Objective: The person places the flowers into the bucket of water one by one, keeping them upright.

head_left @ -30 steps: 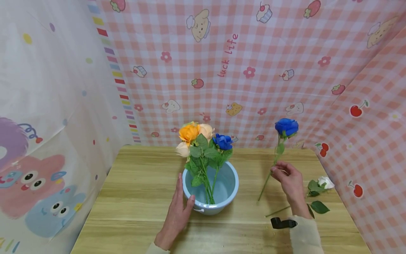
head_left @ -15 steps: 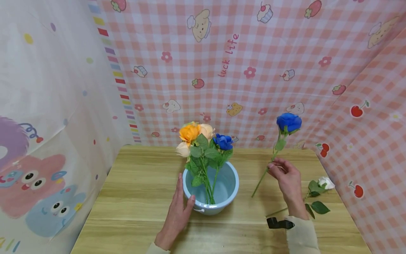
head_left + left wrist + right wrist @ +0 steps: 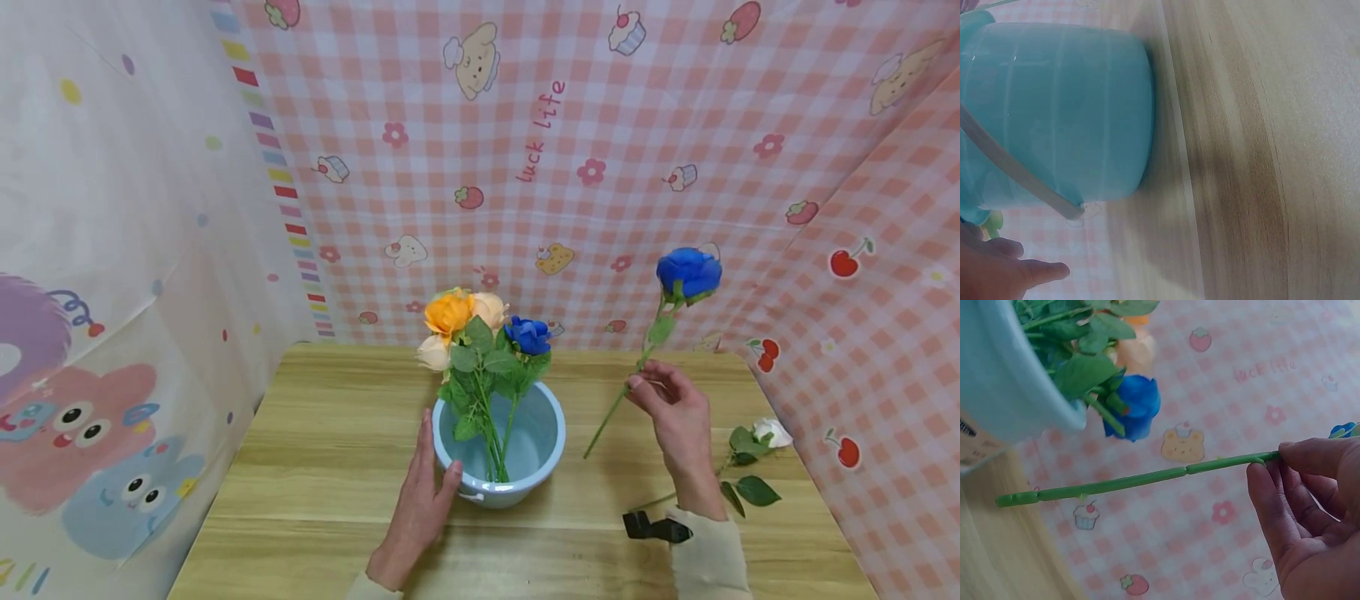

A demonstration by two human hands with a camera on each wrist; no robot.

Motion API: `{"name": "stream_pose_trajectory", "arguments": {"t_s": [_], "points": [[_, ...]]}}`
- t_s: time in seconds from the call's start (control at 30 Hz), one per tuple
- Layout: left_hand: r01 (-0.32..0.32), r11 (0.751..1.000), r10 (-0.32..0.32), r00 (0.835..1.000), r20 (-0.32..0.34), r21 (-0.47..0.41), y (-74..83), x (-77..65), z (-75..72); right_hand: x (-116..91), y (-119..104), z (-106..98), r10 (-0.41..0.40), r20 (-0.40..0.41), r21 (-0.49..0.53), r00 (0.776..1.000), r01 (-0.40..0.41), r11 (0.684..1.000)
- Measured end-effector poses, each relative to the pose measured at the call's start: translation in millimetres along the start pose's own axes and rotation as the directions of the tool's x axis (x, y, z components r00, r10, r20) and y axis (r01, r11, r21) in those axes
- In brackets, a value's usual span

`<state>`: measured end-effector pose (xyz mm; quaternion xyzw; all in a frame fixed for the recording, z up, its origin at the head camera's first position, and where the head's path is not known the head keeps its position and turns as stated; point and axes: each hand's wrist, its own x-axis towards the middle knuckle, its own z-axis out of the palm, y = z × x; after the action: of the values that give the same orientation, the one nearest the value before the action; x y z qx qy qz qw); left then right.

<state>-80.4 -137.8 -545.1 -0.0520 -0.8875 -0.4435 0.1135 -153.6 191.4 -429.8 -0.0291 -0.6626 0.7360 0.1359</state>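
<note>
My right hand [image 3: 681,417] pinches the green stem of an artificial blue rose [image 3: 690,273] between thumb and fingers. The bloom tilts up and back, and the bare stem end [image 3: 1016,499] slants down toward the bucket. A light blue bucket [image 3: 557,457] stands left of it, with several stems leaning inside: an orange rose [image 3: 448,312], pale peach roses [image 3: 489,310] and another blue rose [image 3: 529,335]. Along the bucket's left side lies my left hand [image 3: 422,508], fingers straight and thumb at the rim. The left wrist view shows the bucket's wall [image 3: 1079,112] and its handle [image 3: 1019,169].
A white rose [image 3: 771,432] with green leaves lies on the wooden table [image 3: 322,467] at the right, its stem partly behind my right forearm. A black wrist device [image 3: 657,527] sits at the right cuff. Patterned cloth [image 3: 375,208] hangs behind the table.
My right hand has risen and moved slightly left with the blue rose. Its bloom is higher and its stem end has swung left toward the bucket. The left hand and bucket stayed put.
</note>
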Motion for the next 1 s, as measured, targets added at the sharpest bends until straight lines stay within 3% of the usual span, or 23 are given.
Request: {"name": "stream_pose_trajectory", "arguments": {"t_s": [0.43, 0.73, 1.0], "points": [[0.006, 1.0, -0.006, 1.0, 0.007, 0.0, 1.4, 0.3, -0.5, -5, -16, 19, -0.06, -0.028, 0.113, 0.998, 0.063, 0.992], [0.011, 1.0, -0.011, 1.0, 0.009, -0.011, 2.8, 0.3, -1.5, -9, -25, 33, -0.121, -0.018, 0.121, 0.993, 0.122, 0.985], [0.011, 1.0, -0.01, 1.0, 0.005, -0.011, 1.8, 0.4, -1.0, -12, -25, 47, -0.118, 0.022, 0.115, 0.993, 0.115, 0.987]]}}
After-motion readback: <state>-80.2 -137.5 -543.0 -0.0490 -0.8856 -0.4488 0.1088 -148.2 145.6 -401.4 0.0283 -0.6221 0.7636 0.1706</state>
